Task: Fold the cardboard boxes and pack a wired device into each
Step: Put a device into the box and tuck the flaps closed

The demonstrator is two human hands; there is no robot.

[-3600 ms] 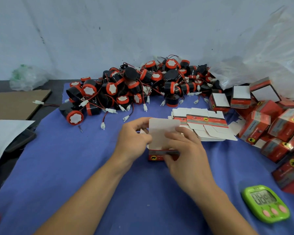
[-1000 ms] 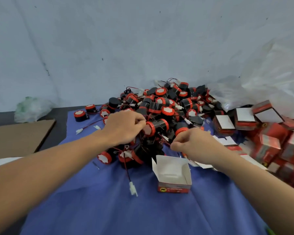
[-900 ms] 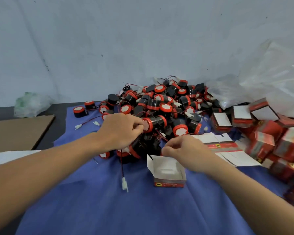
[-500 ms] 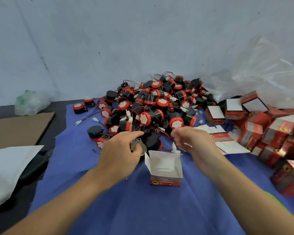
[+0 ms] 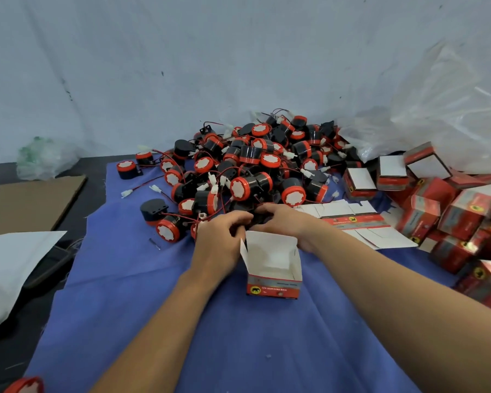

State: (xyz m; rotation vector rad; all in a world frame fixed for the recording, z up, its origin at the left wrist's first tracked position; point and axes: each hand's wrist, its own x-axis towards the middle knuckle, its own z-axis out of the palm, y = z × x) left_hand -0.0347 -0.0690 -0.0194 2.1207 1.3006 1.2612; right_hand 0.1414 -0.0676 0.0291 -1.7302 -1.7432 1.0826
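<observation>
Cardboard box (image 5: pixel 272 268) open on blue cloth (image 5: pixel 238 350), left hand (image 5: pixel 219 242), right hand (image 5: pixel 289 225), grip clenched on wired device (image 5: pixel 257 219), pale wall (image 5: pixel 182 66) behind

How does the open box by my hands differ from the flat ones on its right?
The open red-and-white cardboard box stands erected, flaps up; the flat cardboard blanks lie unfolded. The box is single; the blanks are stacked. Both show red print, white card.

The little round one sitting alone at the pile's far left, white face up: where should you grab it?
Grip the lone device round its black sides, just under the red rim, coming down from above. It stands upright, apart from the pile, with bare blue cloth on its left, so nothing is tangled round it there.
</observation>
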